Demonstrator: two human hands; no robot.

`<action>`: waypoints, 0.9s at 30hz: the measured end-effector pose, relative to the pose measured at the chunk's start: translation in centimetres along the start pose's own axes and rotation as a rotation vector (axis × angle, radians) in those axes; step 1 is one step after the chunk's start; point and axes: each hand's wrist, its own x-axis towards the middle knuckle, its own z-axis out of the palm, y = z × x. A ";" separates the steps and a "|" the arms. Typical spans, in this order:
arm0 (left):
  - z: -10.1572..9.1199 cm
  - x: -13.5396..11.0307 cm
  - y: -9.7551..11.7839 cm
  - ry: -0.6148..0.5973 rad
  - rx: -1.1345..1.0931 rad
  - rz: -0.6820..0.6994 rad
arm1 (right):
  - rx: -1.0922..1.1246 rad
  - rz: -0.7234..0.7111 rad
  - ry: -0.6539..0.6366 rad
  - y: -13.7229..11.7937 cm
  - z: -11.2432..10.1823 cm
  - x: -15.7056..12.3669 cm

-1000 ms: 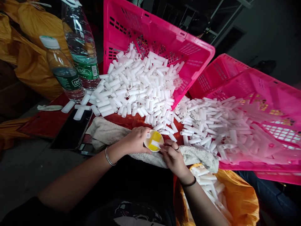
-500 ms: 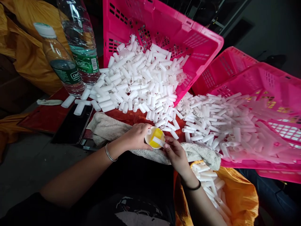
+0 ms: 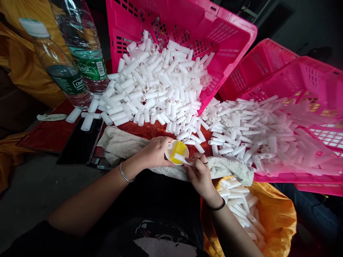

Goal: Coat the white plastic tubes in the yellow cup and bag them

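My left hand (image 3: 158,151) is wrapped round a small white cup (image 3: 168,154) with something yellow (image 3: 177,147) inside it. A short white tube (image 3: 169,146) shows its round end between the left fingertips and the cup's rim. In my right hand (image 3: 198,174), thumb and fingers pinch a white piece (image 3: 181,158), which looks like a tube and reaches over the cup against the yellow part. Its far end lies under the right fingers. Both hands are just above a grey towel (image 3: 120,144) along the table's front edge.
White tubes (image 3: 160,92) spill from a tipped pink crate (image 3: 230,39); more lie in another pink crate (image 3: 327,80) at right. An orange sack (image 3: 281,210) of tubes stands below. A large bottle (image 3: 89,67), a smaller bottle (image 3: 66,80) and a black phone (image 3: 80,144) are at left.
The view has shifted slightly. My right fingers have curled more around the white piece, with its tip still over the cup. The left hand keeps its hold on the cup.
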 end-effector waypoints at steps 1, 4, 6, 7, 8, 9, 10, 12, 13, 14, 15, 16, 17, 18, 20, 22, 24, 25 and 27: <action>0.0 0.0 0.0 0.001 -0.004 -0.004 | 0.038 0.045 -0.023 0.0 0.0 0.0; 0.0 0.1 0.0 -0.002 -0.013 -0.016 | 0.065 0.120 -0.062 0.1 0.0 -0.1; -0.1 0.1 0.0 0.000 -0.010 -0.014 | -0.047 -0.007 -0.021 0.3 -0.1 -0.1; -0.1 0.2 0.0 -0.005 -0.006 -0.013 | -0.104 -0.106 -0.002 0.4 -0.2 -0.2; -0.2 0.1 0.0 -0.014 0.001 -0.011 | -0.140 -0.197 0.014 0.4 -0.3 -0.2; -0.2 0.1 -0.1 -0.025 0.011 -0.007 | -0.152 -0.257 0.033 0.4 -0.4 -0.2; -0.4 0.1 -0.1 -0.033 0.027 -0.002 | -0.138 -0.279 0.060 0.4 -0.6 -0.2; -0.7 0.0 0.1 -0.026 0.065 0.020 | -0.049 -0.197 0.133 -0.1 -0.9 0.0; -1.0 0.0 0.2 -0.013 0.080 0.031 | 0.017 -0.113 0.164 -0.5 -1.1 0.2; -1.3 0.0 0.5 -0.005 0.087 0.041 | 0.089 -0.020 0.177 -1.0 -1.3 0.5; -1.6 0.1 0.9 -0.008 0.086 0.051 | 0.162 0.063 0.170 -1.6 -1.5 0.7; -2.1 0.1 1.3 -0.016 0.082 0.069 | 0.232 0.127 0.153 -2.2 -1.7 1.0; -2.5 0.3 1.8 -0.026 0.080 0.096 | 0.293 0.171 0.128 -2.9 -1.9 1.3; -3.0 0.4 2.4 -0.030 0.085 0.136 | 0.341 0.194 0.100 -3.5 -2.2 1.6; -3.9 0.7 3.4 0.003 0.125 0.233 | 0.387 0.197 0.053 -4.5 -2.6 2.1; -4.7 1.0 4.3 0.059 0.204 0.306 | 0.355 0.162 0.025 -5.2 -3.2 2.4; -5.2 1.1 5.0 0.085 0.294 0.350 | 0.271 0.106 0.006 -5.8 -3.8 2.5; -5.4 1.1 5.3 0.084 0.329 0.367 | 0.222 0.072 -0.005 -6.1 -4.1 2.6; -5.3 1.0 6.0 0.070 0.357 0.389 | 0.144 0.025 -0.038 -6.9 -4.6 2.5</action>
